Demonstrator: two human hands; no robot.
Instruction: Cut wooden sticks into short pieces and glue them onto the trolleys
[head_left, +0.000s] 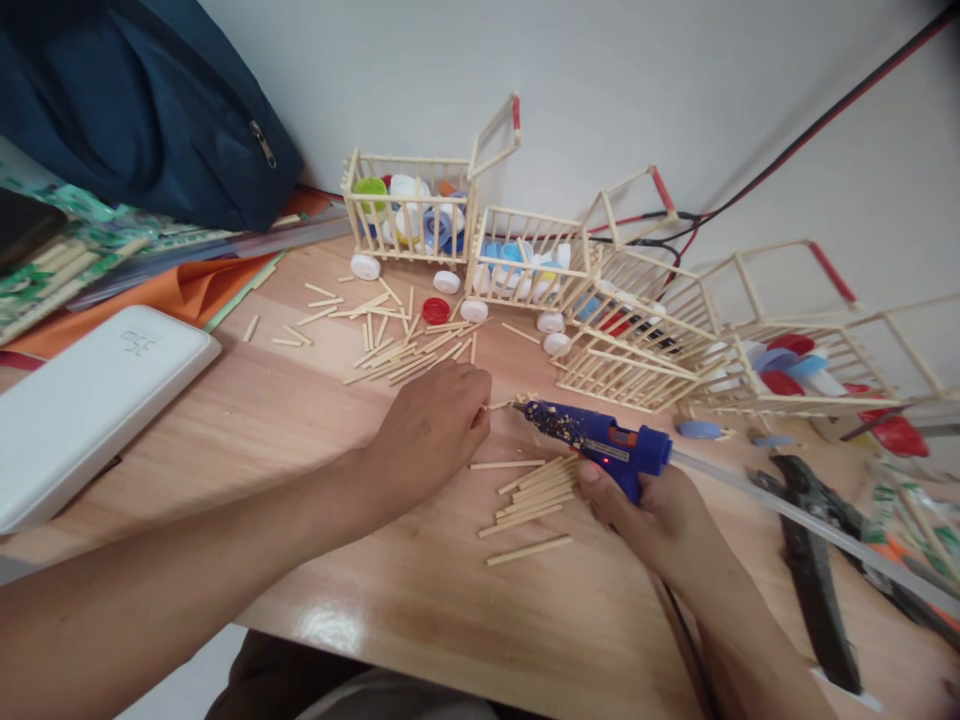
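Observation:
In my right hand (652, 510) is a blue hot glue gun (600, 432) with a lit red light and a clear glue stick (765, 500) running out of its back. Its nozzle points left, at the end of a short wooden stick (500, 405). My left hand (435, 430) pinches that stick between closed fingers, which hide most of it. Below the glue gun lies a row of cut wooden sticks (536, 495). Beyond my left hand, more short sticks (405, 345) are scattered around a red bottle cap (436, 310).
Several small stick-built carts (409, 250) filled with bottle caps line the wall. A white power bank (112, 400) and a dark blue bag (150, 110) are on the left. Black-handled pliers (814, 570) lie at the right. Red and black cables (825, 120) run along the wall.

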